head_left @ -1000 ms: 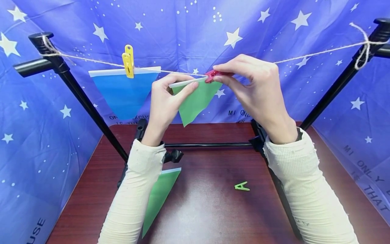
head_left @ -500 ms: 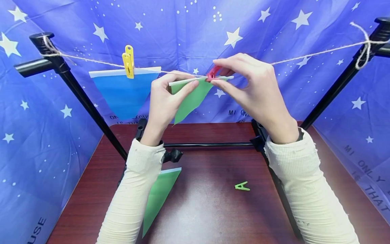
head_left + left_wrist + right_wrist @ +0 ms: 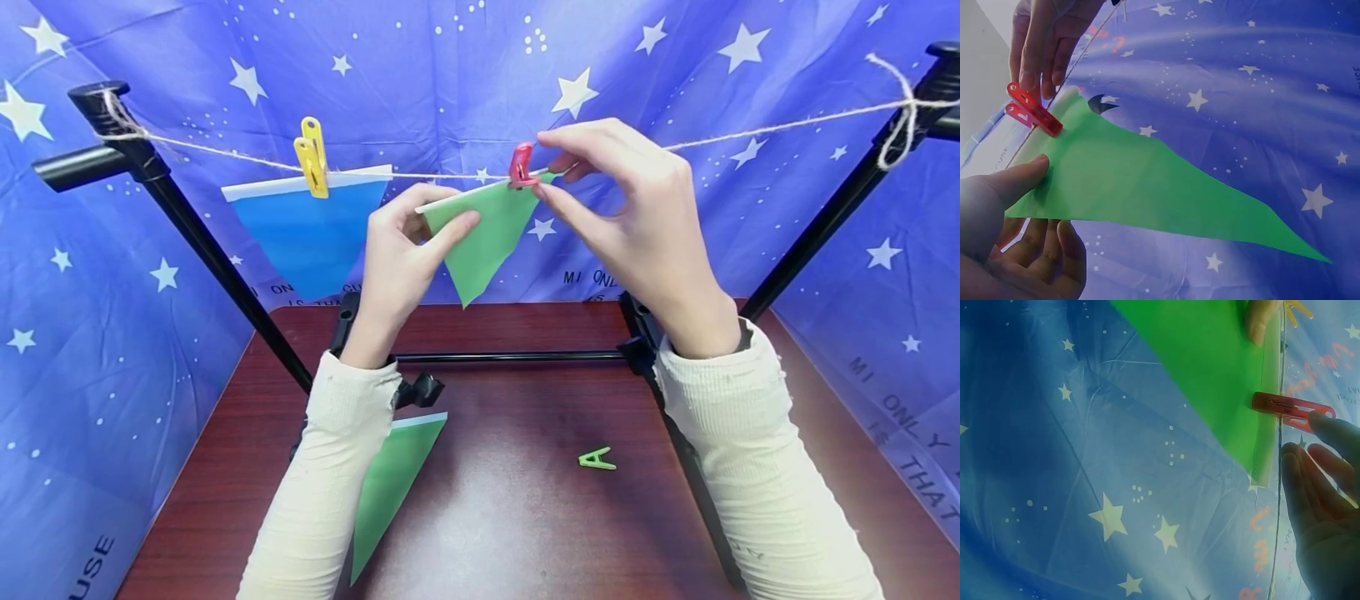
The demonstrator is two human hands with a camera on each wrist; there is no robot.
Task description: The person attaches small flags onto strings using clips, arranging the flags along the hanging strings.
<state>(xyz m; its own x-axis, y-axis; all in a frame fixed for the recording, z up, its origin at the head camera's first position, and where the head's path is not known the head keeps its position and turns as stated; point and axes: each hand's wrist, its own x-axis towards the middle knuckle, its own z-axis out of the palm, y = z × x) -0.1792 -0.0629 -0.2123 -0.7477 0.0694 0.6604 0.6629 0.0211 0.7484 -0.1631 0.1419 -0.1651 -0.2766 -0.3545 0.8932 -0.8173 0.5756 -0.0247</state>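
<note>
My left hand (image 3: pixel 405 258) pinches the left end of a green triangular pennant (image 3: pixel 487 229) by its white top edge, thumb in front and fingers behind. A red clothespin (image 3: pixel 522 167) bites that edge together with the string (image 3: pixel 450 177), as the left wrist view also shows. Beside the pin, my right hand (image 3: pixel 637 196) has its thumb and fingers spread apart, fingertips right at the handles. To the left, a yellow clothespin (image 3: pixel 312 158) clamps a blue pennant (image 3: pixel 315 233) on the same string.
Black stand poles (image 3: pixel 210 242) hold the string's ends on both sides. On the brown table (image 3: pixel 510 517) lie a second green pennant (image 3: pixel 393 492), partly under the left sleeve, and a small light-green clothespin (image 3: pixel 597 458). A starry blue cloth (image 3: pixel 450 75) hangs behind.
My right hand has loosened from the red clothespin, fingers parting and moving slightly right. The pin now stands upright on the string, and the green pennant has swung, its tip shifting right.
</note>
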